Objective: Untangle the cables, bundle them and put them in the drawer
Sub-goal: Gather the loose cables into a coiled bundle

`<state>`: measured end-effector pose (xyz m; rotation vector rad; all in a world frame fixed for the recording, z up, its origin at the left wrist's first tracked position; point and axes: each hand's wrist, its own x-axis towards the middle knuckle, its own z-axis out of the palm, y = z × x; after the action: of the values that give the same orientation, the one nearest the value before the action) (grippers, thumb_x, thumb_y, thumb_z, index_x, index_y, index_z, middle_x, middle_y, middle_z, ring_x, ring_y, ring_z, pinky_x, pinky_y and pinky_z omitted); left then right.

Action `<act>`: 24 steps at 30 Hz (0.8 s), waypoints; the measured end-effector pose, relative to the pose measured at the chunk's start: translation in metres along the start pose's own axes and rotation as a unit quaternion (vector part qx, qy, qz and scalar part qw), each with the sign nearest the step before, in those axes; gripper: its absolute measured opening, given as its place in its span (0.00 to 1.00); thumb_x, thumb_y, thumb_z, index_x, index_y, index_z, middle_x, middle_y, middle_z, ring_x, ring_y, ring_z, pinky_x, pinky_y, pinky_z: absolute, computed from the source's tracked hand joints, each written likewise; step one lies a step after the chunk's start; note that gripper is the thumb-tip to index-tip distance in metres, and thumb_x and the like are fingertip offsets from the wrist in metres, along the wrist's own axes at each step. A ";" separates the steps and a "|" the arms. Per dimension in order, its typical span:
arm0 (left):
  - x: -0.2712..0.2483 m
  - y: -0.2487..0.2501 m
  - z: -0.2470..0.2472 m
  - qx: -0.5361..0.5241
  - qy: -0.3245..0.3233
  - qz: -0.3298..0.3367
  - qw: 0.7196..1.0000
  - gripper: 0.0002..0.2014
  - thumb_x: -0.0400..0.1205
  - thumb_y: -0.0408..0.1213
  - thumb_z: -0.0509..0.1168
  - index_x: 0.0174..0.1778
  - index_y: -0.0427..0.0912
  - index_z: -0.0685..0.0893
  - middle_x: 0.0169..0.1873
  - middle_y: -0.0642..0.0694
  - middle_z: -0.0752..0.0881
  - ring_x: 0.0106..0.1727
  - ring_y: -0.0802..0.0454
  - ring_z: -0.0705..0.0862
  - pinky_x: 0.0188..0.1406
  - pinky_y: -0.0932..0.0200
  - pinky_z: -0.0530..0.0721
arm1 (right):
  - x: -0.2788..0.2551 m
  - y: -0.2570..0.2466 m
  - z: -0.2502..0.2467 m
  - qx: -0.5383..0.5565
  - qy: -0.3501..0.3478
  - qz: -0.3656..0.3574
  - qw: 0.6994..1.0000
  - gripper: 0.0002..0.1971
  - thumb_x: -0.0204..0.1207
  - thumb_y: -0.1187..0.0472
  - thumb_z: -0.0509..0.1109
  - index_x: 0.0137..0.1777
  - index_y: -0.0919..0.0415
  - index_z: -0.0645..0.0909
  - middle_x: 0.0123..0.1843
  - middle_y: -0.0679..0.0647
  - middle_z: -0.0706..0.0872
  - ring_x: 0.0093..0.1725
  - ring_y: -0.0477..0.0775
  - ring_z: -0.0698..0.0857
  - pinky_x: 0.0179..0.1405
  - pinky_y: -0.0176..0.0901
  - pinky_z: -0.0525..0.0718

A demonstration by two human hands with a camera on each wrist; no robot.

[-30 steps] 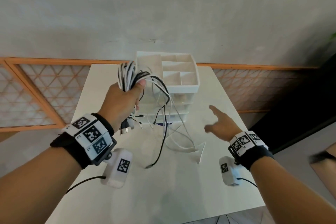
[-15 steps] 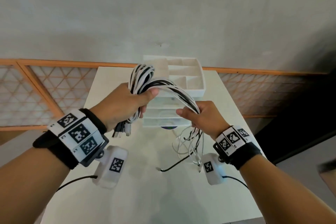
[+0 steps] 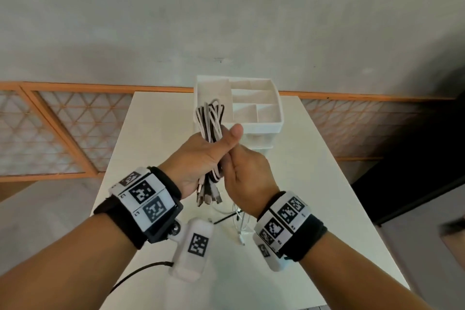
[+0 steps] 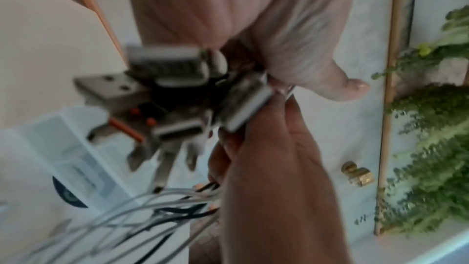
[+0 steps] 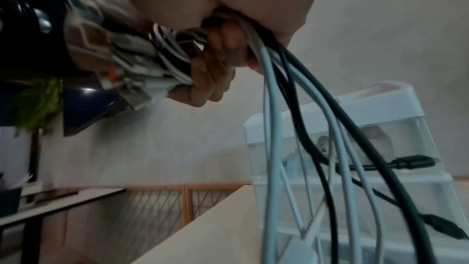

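A bundle of black and white cables (image 3: 210, 121) stands upright in my left hand (image 3: 201, 158), which grips its middle; looped ends rise above the fist and USB plugs (image 3: 208, 196) hang below. My right hand (image 3: 247, 173) presses against the left and holds the loose cable tails (image 5: 291, 91), which trail down to the white table (image 3: 314, 184). The left wrist view shows the plugs (image 4: 177, 87) bunched between both hands. Behind the hands stands the white drawer unit (image 3: 266, 126), with clear drawer fronts (image 5: 380, 148).
The unit's top tray (image 3: 254, 100) has several open compartments. An orange lattice railing (image 3: 63, 121) runs behind the table under a grey wall. Green plants (image 4: 431, 148) appear in the left wrist view. Loose cable ends (image 3: 240, 229) lie on the table.
My right hand reached in from the right, took the hanging cable tails and came up against my left hand. The arch of cable between the hands has closed into one upright bundle.
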<state>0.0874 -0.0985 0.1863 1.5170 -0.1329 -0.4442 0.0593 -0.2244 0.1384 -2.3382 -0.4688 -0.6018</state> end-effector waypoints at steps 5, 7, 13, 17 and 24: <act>0.002 -0.007 0.002 -0.040 0.071 0.037 0.996 0.16 0.71 0.50 0.79 0.25 0.49 0.80 0.23 0.51 0.79 0.28 0.52 0.82 0.31 0.58 0.81 | -0.009 -0.004 -0.003 -0.010 -0.063 -0.049 0.997 0.14 0.89 0.50 0.48 0.61 0.56 0.71 0.35 0.42 0.72 0.27 0.58 0.75 0.31 0.56 0.77; 0.003 -0.011 0.000 -0.045 0.081 0.033 0.995 0.17 0.75 0.44 0.77 0.21 0.52 0.83 0.20 0.54 0.80 0.26 0.53 0.83 0.31 0.57 0.81 | -0.008 -0.004 -0.005 -0.010 -0.093 -0.051 0.994 0.15 0.90 0.53 0.49 0.59 0.60 0.73 0.36 0.40 0.72 0.28 0.55 0.72 0.37 0.54 0.74; 0.001 -0.009 -0.017 0.027 0.044 0.043 0.998 0.28 0.59 0.59 0.83 0.37 0.38 0.84 0.28 0.43 0.77 0.31 0.49 0.75 0.32 0.55 0.76 | 0.003 0.009 -0.033 0.239 -0.138 0.118 0.954 0.14 0.80 0.60 0.62 0.49 0.37 0.82 0.36 0.40 0.83 0.38 0.44 0.81 0.43 0.40 0.75; 0.000 -0.007 -0.025 0.152 0.002 0.055 0.987 0.16 0.68 0.46 0.83 0.32 0.51 0.80 0.21 0.58 0.75 0.24 0.59 0.73 0.24 0.66 0.73 | 0.023 0.008 -0.048 0.388 -0.129 0.225 0.884 0.24 0.74 0.54 0.72 0.71 0.52 0.77 0.49 0.48 0.92 0.51 0.45 0.90 0.54 0.40 0.84; 0.003 -0.002 -0.044 0.147 0.014 0.045 0.988 0.16 0.81 0.52 0.69 0.41 0.40 0.82 0.27 0.43 0.77 0.31 0.46 0.75 0.36 0.49 0.76 | 0.018 0.021 -0.056 0.399 -0.161 0.281 0.858 0.27 0.81 0.39 0.61 0.52 0.64 0.86 0.26 0.50 0.72 0.24 0.53 0.70 0.30 0.42 0.77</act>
<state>0.1054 -0.0584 0.1811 1.7973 -0.2538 -0.3409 0.0679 -0.2740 0.1748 -1.6217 -0.1071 0.2513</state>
